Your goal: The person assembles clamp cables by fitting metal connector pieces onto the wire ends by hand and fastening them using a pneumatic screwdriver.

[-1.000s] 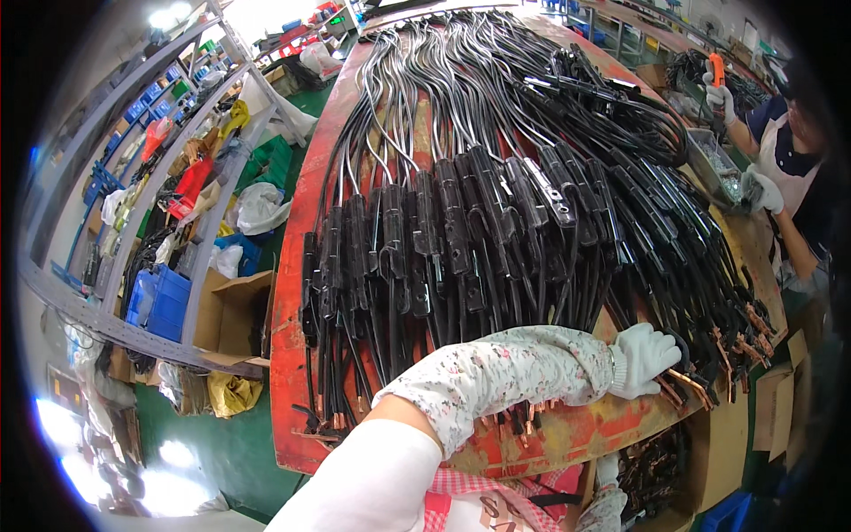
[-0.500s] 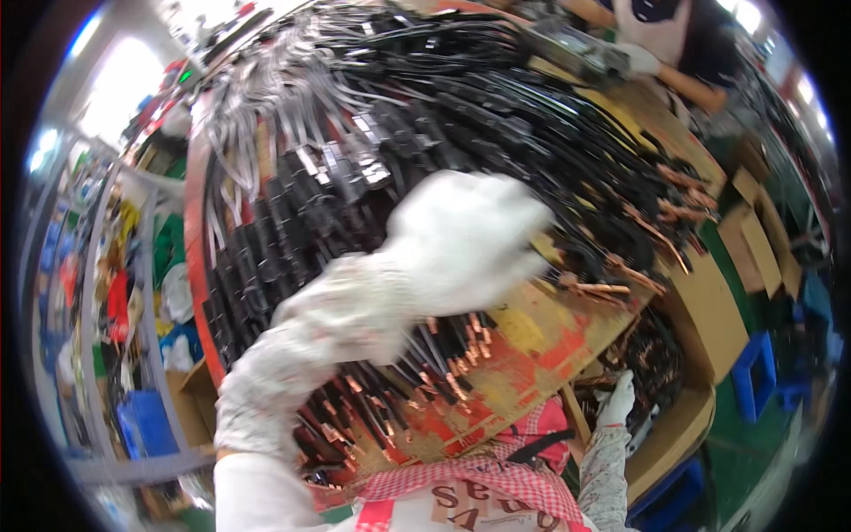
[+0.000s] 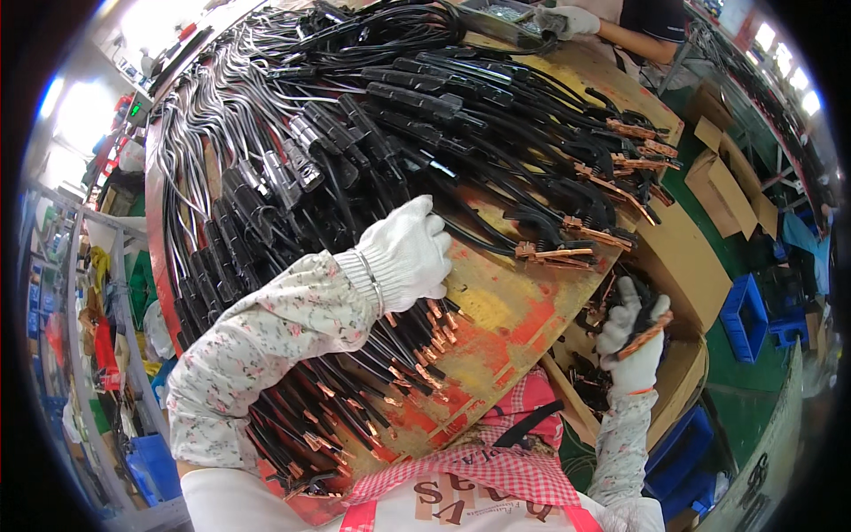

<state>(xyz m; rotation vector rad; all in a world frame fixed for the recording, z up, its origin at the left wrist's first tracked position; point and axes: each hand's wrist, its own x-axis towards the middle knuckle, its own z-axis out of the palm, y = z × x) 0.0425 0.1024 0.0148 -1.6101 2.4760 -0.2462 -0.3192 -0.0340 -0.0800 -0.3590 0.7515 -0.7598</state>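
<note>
My left hand (image 3: 406, 255), in a white knit glove, is over the bundle of black cables (image 3: 381, 341) with bare copper ends. Its fingers are curled closed; what they hold, if anything, is hidden beneath them. At the right, my right hand (image 3: 631, 341), also gloved, grips a black clamp (image 3: 644, 335) with copper-coloured jaws above an open cardboard box (image 3: 683, 372). Other black clamps with copper jaws (image 3: 567, 253) lie along the right edge of the table (image 3: 496, 324), joined to black cables.
Black plastic box-shaped housings (image 3: 257, 235) and grey cables (image 3: 204, 115) cover the table's left and far parts. A co-worker's gloved hand (image 3: 567, 21) is beside a metal tray (image 3: 505, 25) at the far side. Blue crates (image 3: 745, 317) and an open carton (image 3: 722, 182) stand on the floor at right.
My left hand has moved left and slightly down. My right hand has come up from the box and now shows a clamp in it. The whole view has shifted.
</note>
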